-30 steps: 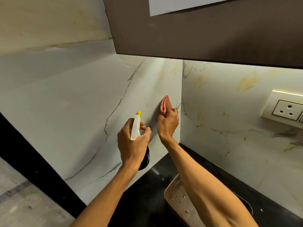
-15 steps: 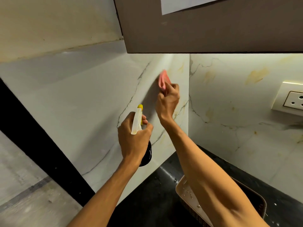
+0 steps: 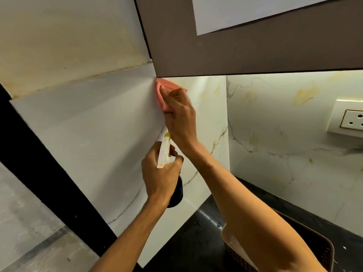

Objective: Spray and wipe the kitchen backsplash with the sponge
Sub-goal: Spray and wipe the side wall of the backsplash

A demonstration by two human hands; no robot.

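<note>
White marble-look backsplash tiles (image 3: 94, 134), veined in grey and yellow, meet at an inside corner beneath a brown wall cabinet (image 3: 255, 52). High on the left-hand panel, right under the cabinet's lower corner, a soft, folded pink sponge (image 3: 167, 83) sits flat against the tile. The right hand (image 3: 180, 118) holds it there. Its fingers (image 3: 171, 95) lie across the back of the sponge, partly bent and closed over it, and pink shows above them, to their left and below them near the palm.

Just below the right wrist, the left hand (image 3: 159, 173) grips a spray bottle with a white trigger head, a yellow nozzle tip and a black body (image 3: 164, 152). The left fingers (image 3: 173, 151) wrap round the bottle's neck under the trigger head. The yellow tip points up towards the right hand, and the black body hangs below the left palm. The bottle is close to the left-hand panel. Whether it touches the tile cannot be told.

Well below both sets of fingers runs a black worktop (image 3: 196, 242). A beige perforated plastic basket (image 3: 235, 250) stands on it, partly hidden under the right forearm. Far to the right of the right fingers, a white wall socket (image 3: 351, 119) is set into the right-hand panel. Left of the left fingers, a black strip (image 3: 49, 173) borders the backsplash, with grey floor (image 3: 29, 222) beyond it.
</note>
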